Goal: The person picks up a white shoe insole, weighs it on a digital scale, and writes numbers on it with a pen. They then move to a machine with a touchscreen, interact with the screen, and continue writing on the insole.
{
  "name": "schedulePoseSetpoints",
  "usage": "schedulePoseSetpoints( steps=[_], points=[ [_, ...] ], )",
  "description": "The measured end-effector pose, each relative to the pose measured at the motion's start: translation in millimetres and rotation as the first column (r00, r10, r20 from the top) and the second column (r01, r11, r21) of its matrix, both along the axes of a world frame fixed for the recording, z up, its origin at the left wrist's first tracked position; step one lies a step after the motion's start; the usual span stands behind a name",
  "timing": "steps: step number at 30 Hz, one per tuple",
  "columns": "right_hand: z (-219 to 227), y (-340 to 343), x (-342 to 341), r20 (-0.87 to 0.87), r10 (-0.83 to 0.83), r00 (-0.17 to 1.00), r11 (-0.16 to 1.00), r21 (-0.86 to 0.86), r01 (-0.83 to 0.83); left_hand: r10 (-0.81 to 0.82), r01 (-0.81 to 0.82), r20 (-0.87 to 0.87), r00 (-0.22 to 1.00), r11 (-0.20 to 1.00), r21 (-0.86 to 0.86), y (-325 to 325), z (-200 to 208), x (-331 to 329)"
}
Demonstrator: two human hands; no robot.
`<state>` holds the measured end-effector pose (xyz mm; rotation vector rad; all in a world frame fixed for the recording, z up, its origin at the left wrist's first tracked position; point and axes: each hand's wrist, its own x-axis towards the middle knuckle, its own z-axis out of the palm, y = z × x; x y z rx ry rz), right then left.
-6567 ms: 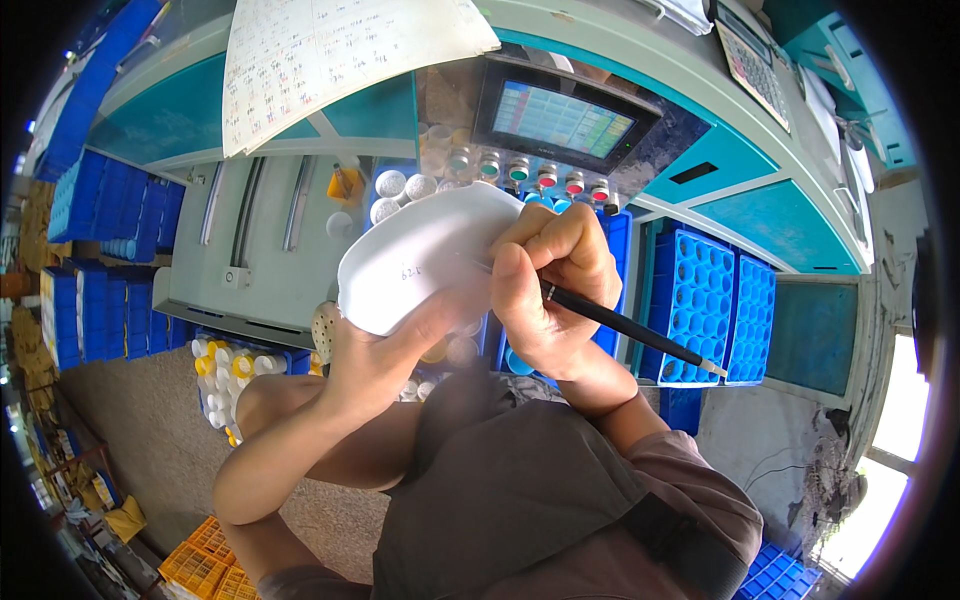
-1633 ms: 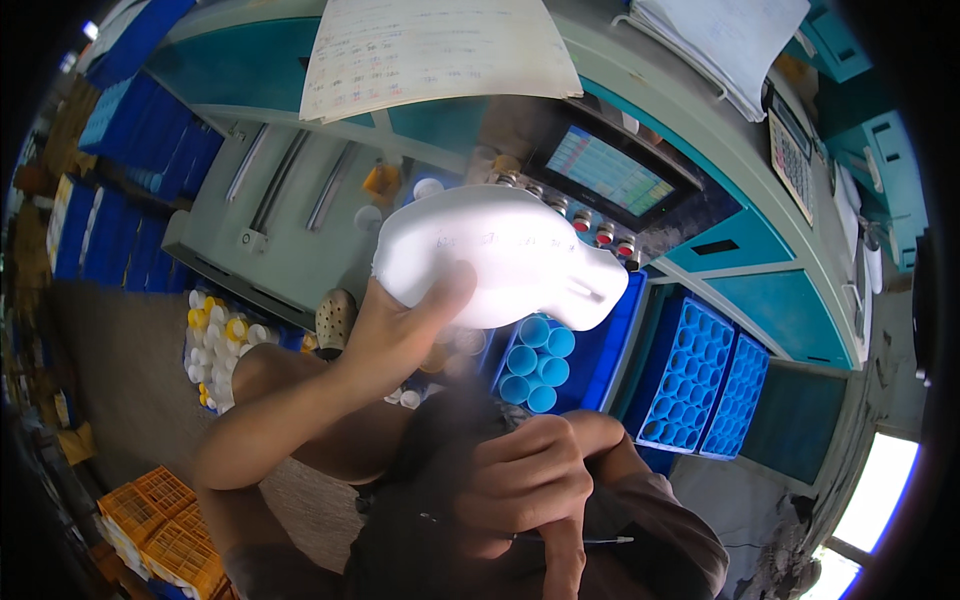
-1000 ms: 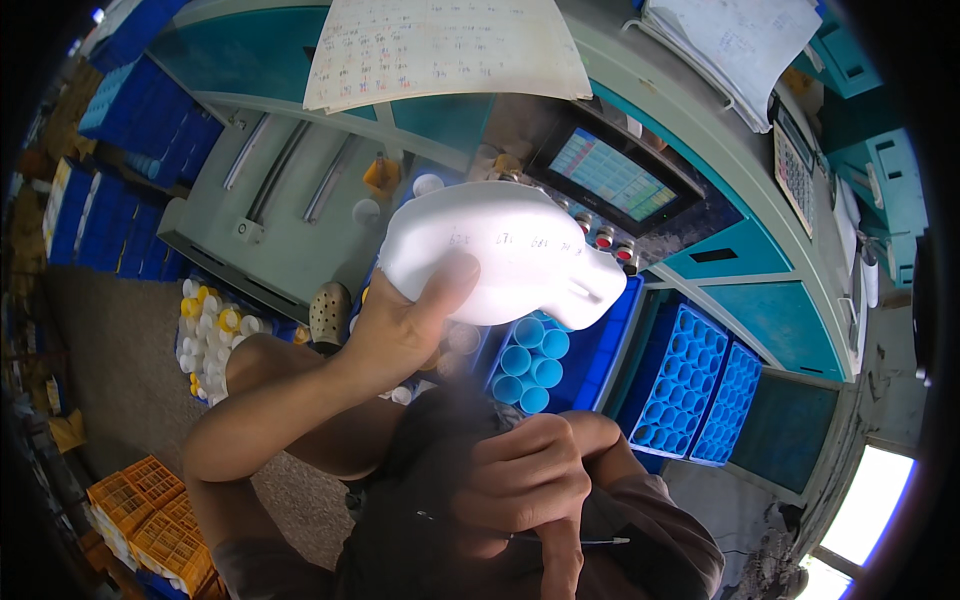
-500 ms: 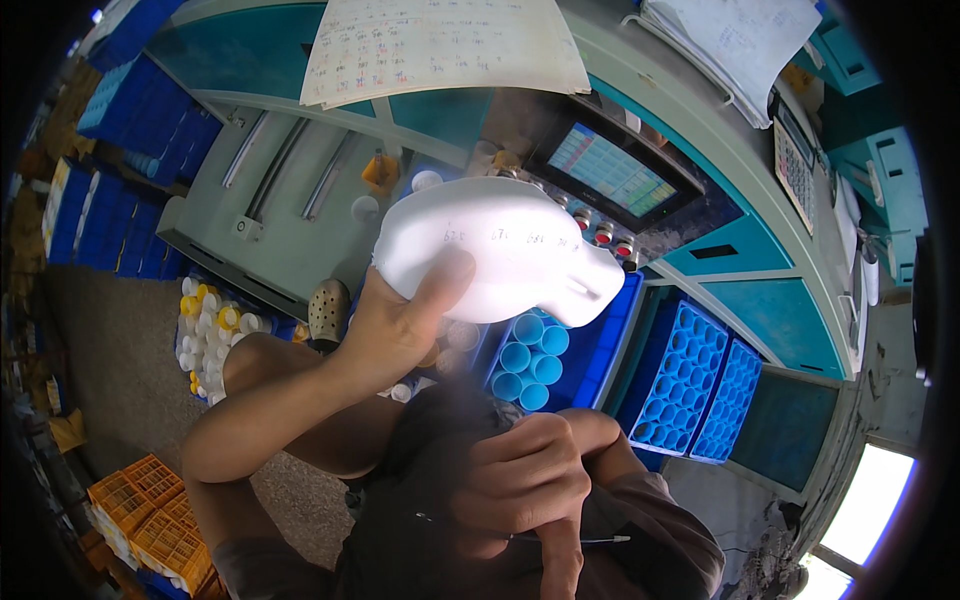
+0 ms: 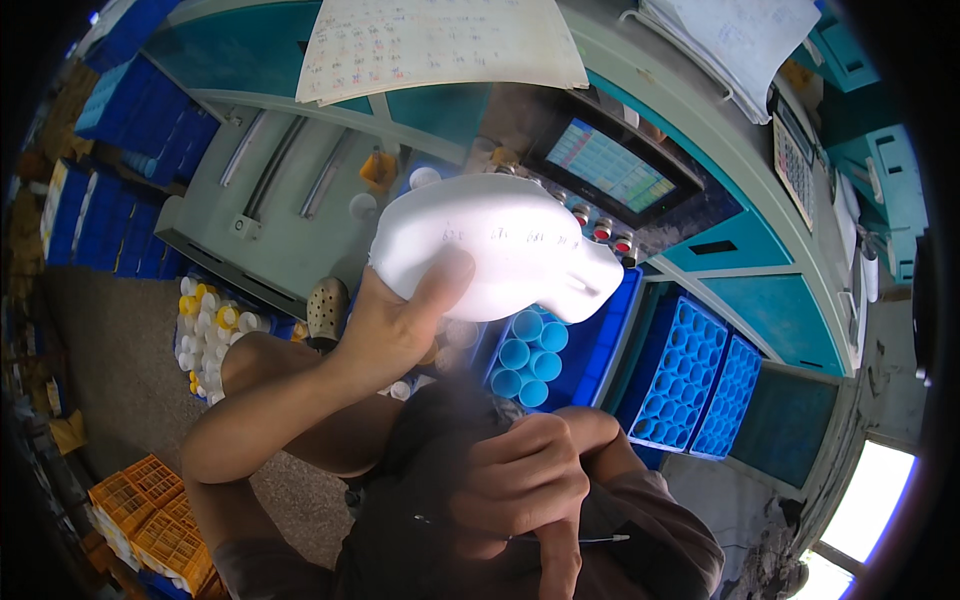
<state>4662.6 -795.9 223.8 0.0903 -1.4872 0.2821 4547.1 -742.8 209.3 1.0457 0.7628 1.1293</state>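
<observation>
My left hand (image 5: 405,320) grips a white plastic piece (image 5: 480,250) shaped like a wide bottle with a narrow neck, its thumb lying across the front face. Faint handwritten marks run along that face, and the neck points right. Close to my chest, my right hand (image 5: 525,480) is curled closed; whatever its fingers may hold is hidden. A thin cord (image 5: 590,539) shows beside it. Below the white piece, blue cups (image 5: 540,365) stand in a blue crate (image 5: 610,330).
Ahead, a machine carries a lit screen (image 5: 610,170), red buttons (image 5: 602,229) and handwritten sheets (image 5: 440,45). Two crates of blue cups (image 5: 680,370) stand at right. White and yellow containers (image 5: 215,325) cluster at left, with orange baskets (image 5: 155,515) behind and blue crates (image 5: 110,220) further off.
The white piece in my left hand has shifted very slightly left and up. My right hand stays curled in the same place.
</observation>
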Motion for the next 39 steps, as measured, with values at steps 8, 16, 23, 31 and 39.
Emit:
schedulePoseSetpoints(
  steps=[8,16,23,31,39],
  points=[
    [-3,-11,14,0.169,0.001,0.986,0.994,-0.106,0.018,0.011,-0.01,0.024,1.0,1.0,-0.009,1,-3,0],
    [0,-4,5,0.056,-0.008,0.998,0.998,-0.055,0.011,0.016,-0.017,-0.053,0.998,1.0,-0.015,-2,-2,-2],
    [2,-4,6,0.051,0.037,0.998,0.993,-0.117,-0.03,0.025,-0.025,-0.002,1.0,1.0,-0.017,1,-2,1],
    [6,17,54,0.229,-0.169,0.958,0.835,-0.482,0.263,-0.032,0.026,-0.065,0.997,0.996,-0.088,-2,5,-2],
    [8,39,58,0.257,-0.169,0.952,0.636,-0.709,0.304,-0.131,0.125,-0.082,0.988,0.989,-0.072,-1,10,-3]
  ],
)
